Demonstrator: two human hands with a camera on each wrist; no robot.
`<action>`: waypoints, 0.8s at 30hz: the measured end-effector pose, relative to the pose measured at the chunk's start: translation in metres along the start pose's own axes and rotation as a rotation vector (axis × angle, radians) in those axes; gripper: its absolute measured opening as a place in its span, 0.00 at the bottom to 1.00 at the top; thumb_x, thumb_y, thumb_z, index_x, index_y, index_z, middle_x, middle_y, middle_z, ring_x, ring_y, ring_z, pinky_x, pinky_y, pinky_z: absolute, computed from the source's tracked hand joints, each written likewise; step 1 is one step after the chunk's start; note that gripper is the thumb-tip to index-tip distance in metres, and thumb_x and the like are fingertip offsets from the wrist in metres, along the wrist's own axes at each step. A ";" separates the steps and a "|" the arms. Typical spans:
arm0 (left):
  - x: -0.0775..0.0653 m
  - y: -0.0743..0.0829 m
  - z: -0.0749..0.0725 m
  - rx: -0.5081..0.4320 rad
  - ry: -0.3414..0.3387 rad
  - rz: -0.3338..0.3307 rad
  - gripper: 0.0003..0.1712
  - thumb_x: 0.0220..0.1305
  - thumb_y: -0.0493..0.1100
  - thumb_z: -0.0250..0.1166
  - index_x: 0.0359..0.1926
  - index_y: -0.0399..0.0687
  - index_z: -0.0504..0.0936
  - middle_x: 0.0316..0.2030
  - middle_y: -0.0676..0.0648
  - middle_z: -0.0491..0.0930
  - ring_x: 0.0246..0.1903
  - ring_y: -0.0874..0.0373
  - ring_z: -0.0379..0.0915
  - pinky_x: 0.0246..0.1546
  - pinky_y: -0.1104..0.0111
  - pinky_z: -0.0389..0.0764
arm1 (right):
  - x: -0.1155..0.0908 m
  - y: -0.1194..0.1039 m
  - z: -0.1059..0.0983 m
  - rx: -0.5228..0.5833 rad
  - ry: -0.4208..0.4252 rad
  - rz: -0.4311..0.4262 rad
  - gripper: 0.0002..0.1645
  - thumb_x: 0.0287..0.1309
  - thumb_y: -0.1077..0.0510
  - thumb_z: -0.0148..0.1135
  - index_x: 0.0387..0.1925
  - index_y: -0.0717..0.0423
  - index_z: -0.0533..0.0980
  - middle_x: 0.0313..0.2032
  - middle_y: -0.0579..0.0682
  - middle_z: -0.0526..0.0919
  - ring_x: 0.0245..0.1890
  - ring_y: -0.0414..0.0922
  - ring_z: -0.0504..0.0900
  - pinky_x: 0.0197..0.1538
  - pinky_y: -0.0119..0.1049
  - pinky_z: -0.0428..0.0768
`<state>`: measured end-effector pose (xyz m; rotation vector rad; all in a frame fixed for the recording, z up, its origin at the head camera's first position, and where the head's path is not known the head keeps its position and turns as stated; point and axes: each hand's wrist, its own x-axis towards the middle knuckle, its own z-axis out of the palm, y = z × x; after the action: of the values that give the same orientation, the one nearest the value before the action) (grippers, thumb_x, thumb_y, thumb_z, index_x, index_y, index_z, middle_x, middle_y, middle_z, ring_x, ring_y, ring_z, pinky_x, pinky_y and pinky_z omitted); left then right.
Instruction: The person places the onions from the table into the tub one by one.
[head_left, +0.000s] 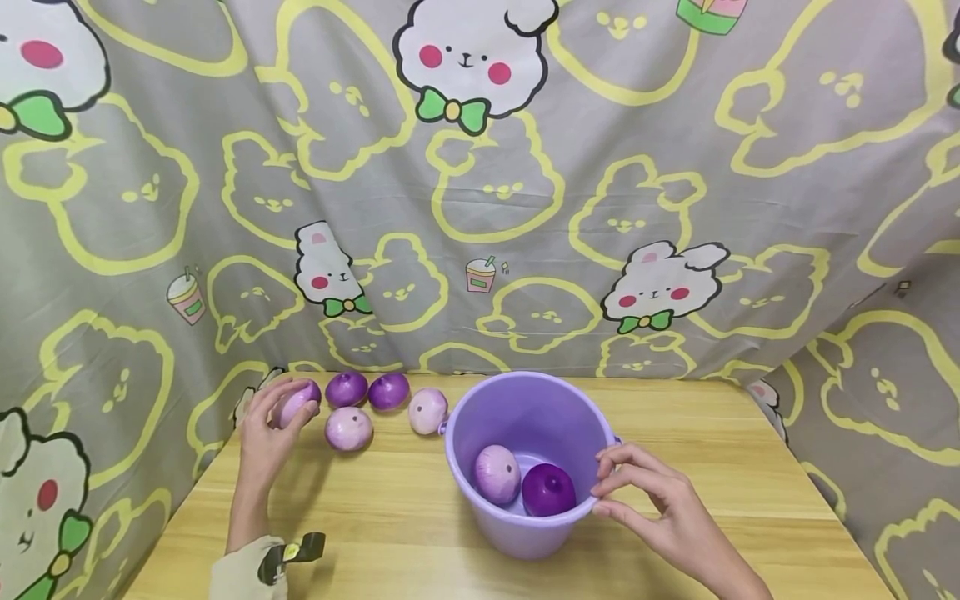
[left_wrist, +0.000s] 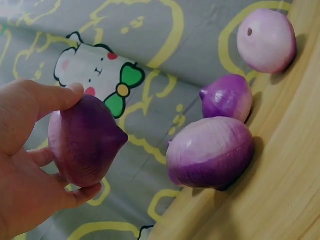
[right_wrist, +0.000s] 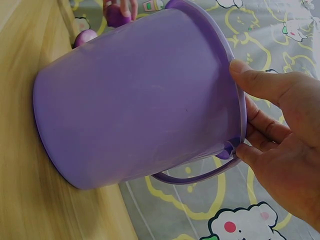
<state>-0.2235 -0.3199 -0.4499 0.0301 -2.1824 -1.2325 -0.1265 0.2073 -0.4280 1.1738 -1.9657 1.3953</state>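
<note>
Grips a purple onion point(head_left: 298, 402) in the left hand point(head_left: 262, 437), clamped round its sides with its pointed tip uncovered, at the far left of the table point(head_left: 390, 517). In the left wrist view, holds it up against the patterned cloth point(head_left: 465, 192).

Clamps the right hand point(head_left: 663, 504) on the right side of a purple bucket point(head_left: 525, 537), at the rim, close to where the lowered handle point(right_wrist: 195, 178) joins on. Has the bucket upright on the table, with two onions inside at the bottom: a pale onion point(head_left: 497, 474) on the left and a dark purple onion point(head_left: 549, 492) on the right, just beside each other.

Between the left hand and the bucket, shows four loose onions on the table: two purple onions point(head_left: 389, 392) side by side at the far edge, a pinkish onion point(head_left: 348, 430) just nearer than the left one of these, and a whitish onion point(head_left: 428, 411) just beside the bucket's left side.

Wears a light sleeve point(head_left: 238, 575) and a dark device point(head_left: 303, 550) on the left arm.
</note>
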 end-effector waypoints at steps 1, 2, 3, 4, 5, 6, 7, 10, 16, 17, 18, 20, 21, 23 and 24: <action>-0.001 0.002 0.000 -0.003 0.000 0.007 0.22 0.57 0.31 0.76 0.54 0.40 0.86 0.62 0.48 0.75 0.63 0.61 0.64 0.51 0.81 0.73 | 0.000 0.000 0.000 0.000 0.000 0.002 0.28 0.38 0.81 0.76 0.41 0.54 0.84 0.45 0.53 0.80 0.58 0.44 0.78 0.64 0.31 0.76; -0.001 0.003 0.000 -0.007 0.000 0.013 0.22 0.57 0.31 0.76 0.54 0.40 0.86 0.62 0.48 0.75 0.62 0.61 0.64 0.50 0.82 0.72 | 0.000 0.000 0.000 0.000 -0.001 0.004 0.28 0.38 0.81 0.76 0.41 0.54 0.84 0.45 0.53 0.80 0.58 0.44 0.78 0.64 0.31 0.76; -0.002 0.005 0.000 -0.012 -0.001 0.016 0.22 0.58 0.32 0.76 0.54 0.40 0.86 0.62 0.48 0.75 0.62 0.61 0.64 0.48 0.84 0.72 | 0.000 0.000 0.000 -0.001 -0.002 0.006 0.29 0.38 0.81 0.76 0.41 0.54 0.84 0.45 0.53 0.80 0.58 0.44 0.78 0.64 0.31 0.76; -0.002 0.006 0.000 -0.013 -0.003 0.019 0.22 0.58 0.32 0.76 0.54 0.41 0.86 0.62 0.47 0.75 0.62 0.62 0.64 0.47 0.85 0.71 | 0.000 0.000 0.000 0.001 -0.003 0.007 0.29 0.38 0.81 0.75 0.41 0.54 0.84 0.45 0.53 0.80 0.58 0.44 0.78 0.64 0.31 0.76; -0.002 0.007 0.000 -0.020 -0.005 0.023 0.22 0.58 0.32 0.76 0.54 0.41 0.86 0.62 0.47 0.75 0.62 0.62 0.64 0.46 0.85 0.71 | 0.000 0.000 0.000 0.001 -0.004 0.009 0.29 0.38 0.81 0.75 0.41 0.54 0.84 0.45 0.53 0.80 0.58 0.44 0.78 0.64 0.31 0.76; -0.003 0.008 0.000 -0.027 -0.009 0.026 0.21 0.58 0.32 0.76 0.54 0.41 0.86 0.62 0.46 0.75 0.62 0.62 0.64 0.45 0.86 0.71 | 0.000 -0.001 0.000 0.001 -0.005 0.011 0.29 0.37 0.81 0.75 0.41 0.54 0.84 0.45 0.53 0.80 0.58 0.44 0.78 0.64 0.31 0.76; -0.003 0.009 0.000 -0.033 -0.012 0.029 0.21 0.59 0.32 0.75 0.54 0.41 0.86 0.62 0.45 0.75 0.61 0.62 0.65 0.45 0.86 0.72 | 0.000 -0.001 0.000 0.001 -0.006 0.012 0.29 0.37 0.81 0.75 0.41 0.54 0.84 0.45 0.53 0.80 0.58 0.44 0.78 0.64 0.31 0.76; -0.003 0.010 0.001 -0.048 -0.022 0.038 0.21 0.60 0.33 0.75 0.55 0.41 0.86 0.62 0.44 0.75 0.61 0.62 0.65 0.45 0.85 0.74 | 0.001 -0.001 0.000 0.001 -0.007 0.014 0.30 0.37 0.82 0.75 0.41 0.54 0.84 0.45 0.53 0.80 0.58 0.44 0.78 0.64 0.31 0.76; -0.003 0.016 0.002 -0.058 -0.038 0.043 0.21 0.61 0.34 0.75 0.55 0.42 0.86 0.63 0.44 0.75 0.61 0.62 0.65 0.45 0.83 0.75 | 0.001 -0.001 0.001 0.016 -0.006 0.012 0.29 0.37 0.82 0.75 0.41 0.55 0.84 0.45 0.54 0.80 0.58 0.44 0.78 0.64 0.32 0.76; -0.003 0.018 0.002 -0.052 -0.039 0.041 0.21 0.61 0.34 0.75 0.55 0.42 0.86 0.63 0.44 0.75 0.61 0.63 0.65 0.45 0.83 0.75 | 0.001 -0.001 0.001 0.019 -0.006 0.012 0.29 0.37 0.82 0.75 0.41 0.56 0.84 0.45 0.54 0.80 0.58 0.45 0.77 0.64 0.32 0.76; -0.003 0.019 0.003 -0.045 -0.041 0.040 0.21 0.61 0.35 0.75 0.56 0.43 0.86 0.63 0.45 0.75 0.61 0.63 0.65 0.45 0.82 0.75 | 0.001 0.000 0.001 0.022 -0.007 0.012 0.29 0.37 0.82 0.75 0.42 0.56 0.84 0.46 0.54 0.80 0.58 0.45 0.77 0.64 0.32 0.76; -0.004 0.021 0.003 -0.034 -0.044 0.044 0.21 0.61 0.35 0.75 0.56 0.43 0.86 0.63 0.45 0.75 0.61 0.63 0.65 0.45 0.80 0.74 | 0.001 0.000 0.001 0.024 -0.007 0.013 0.29 0.38 0.82 0.75 0.42 0.56 0.84 0.46 0.54 0.80 0.58 0.45 0.77 0.64 0.32 0.76; -0.003 0.022 0.004 -0.030 -0.045 0.046 0.21 0.61 0.35 0.75 0.55 0.43 0.86 0.63 0.45 0.75 0.61 0.63 0.65 0.45 0.79 0.74 | 0.001 0.000 0.001 0.026 -0.007 0.014 0.29 0.38 0.82 0.75 0.42 0.56 0.84 0.46 0.54 0.80 0.59 0.45 0.77 0.65 0.33 0.75; -0.003 0.023 0.005 -0.018 -0.044 0.051 0.20 0.61 0.36 0.75 0.55 0.44 0.86 0.63 0.46 0.75 0.60 0.63 0.65 0.45 0.78 0.74 | 0.000 0.000 0.000 0.029 -0.007 0.013 0.29 0.38 0.82 0.75 0.42 0.56 0.84 0.46 0.54 0.80 0.59 0.45 0.77 0.65 0.33 0.75; -0.003 0.024 0.005 -0.023 -0.047 0.056 0.20 0.61 0.36 0.75 0.55 0.44 0.86 0.63 0.45 0.75 0.60 0.63 0.65 0.44 0.78 0.74 | 0.000 0.000 0.000 0.030 -0.007 0.014 0.29 0.37 0.83 0.75 0.42 0.56 0.84 0.46 0.54 0.80 0.59 0.45 0.77 0.65 0.33 0.75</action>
<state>-0.2170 -0.3014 -0.4346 -0.0697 -2.1935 -1.2378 -0.1266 0.2069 -0.4279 1.1819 -1.9674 1.4340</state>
